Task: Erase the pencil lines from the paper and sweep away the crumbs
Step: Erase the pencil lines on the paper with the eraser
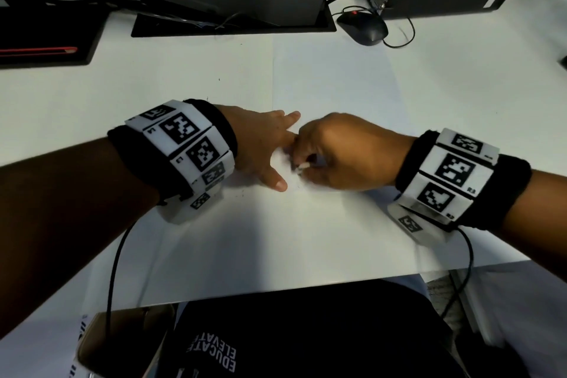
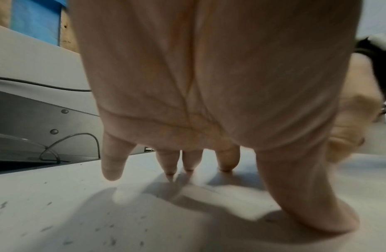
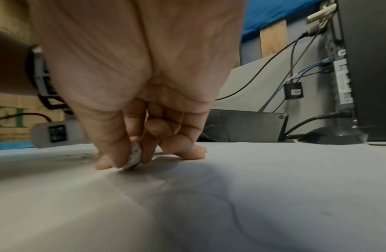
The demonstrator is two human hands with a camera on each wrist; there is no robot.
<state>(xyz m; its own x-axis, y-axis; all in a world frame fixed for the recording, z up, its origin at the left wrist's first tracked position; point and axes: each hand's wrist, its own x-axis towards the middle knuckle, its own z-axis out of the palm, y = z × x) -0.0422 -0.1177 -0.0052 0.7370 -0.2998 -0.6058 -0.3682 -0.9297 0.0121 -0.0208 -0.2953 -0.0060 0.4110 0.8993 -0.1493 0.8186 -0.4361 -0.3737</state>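
At the bottom of the head view, a dark lap and the desk point(image 1: 76, 95) edge. Above it, mid-frame, a white paper point(image 1: 322, 80) lies flat on the desk, and both hands meet at its near left part.

The erasing step looks to be in hand. The right hand point(image 1: 340, 153), entering from the right, has thumb and fingers curled tight around a small white eraser point(image 3: 134, 157), its lower edge pressed to the paper. The hand's heel is raised and its little finger rests on the sheet.

The left hand point(image 1: 260, 144), from the left, is spread with straight fingers, fingertips and thumb pressing the paper down just beside the eraser; it holds nothing.

Faint pencil lines point(image 3: 220, 201) show on the sheet near the right wrist camera, and dark crumbs point(image 2: 109, 238) speckle the surface by the left hand. Next, rubbing probably must reach those remaining lines with the sheet pinned, before any sweeping.

Farther off, upper frame: a mouse point(image 1: 363, 26) and dark computer gear.
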